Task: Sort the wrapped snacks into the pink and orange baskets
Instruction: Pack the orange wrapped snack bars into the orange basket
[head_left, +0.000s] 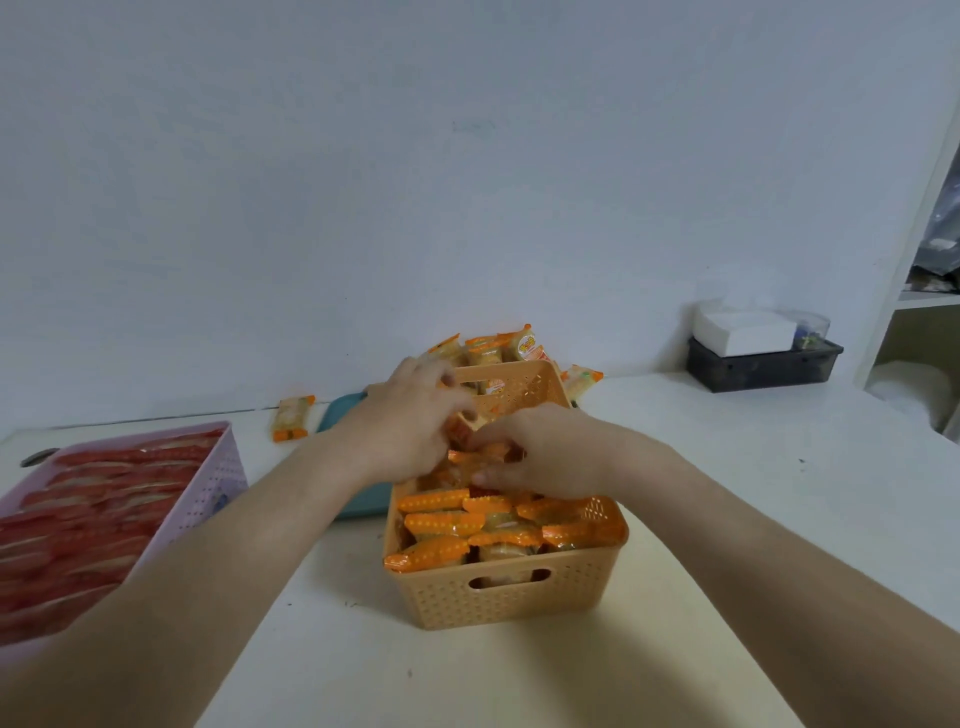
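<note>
An orange basket (511, 597) stands in the middle of the table, its near half packed with rows of orange-wrapped snacks (467, 525). Both hands are down inside its middle part. My left hand (410, 421) has its fingers curled over orange-wrapped snacks there. My right hand (540, 452) presses on the same cluster, thumb toward me. A pink basket (218, 478) at the left holds rows of red-wrapped snacks (98, 499). More orange-wrapped snacks are heaped behind the orange basket (493, 348), and one lies alone on the table (292, 418).
A teal lid or tray (358, 506) lies between the two baskets, partly under my left arm. At the back right stands a dark box (763, 366) with a white box on it. A white shelf unit (914, 260) rises at the right edge.
</note>
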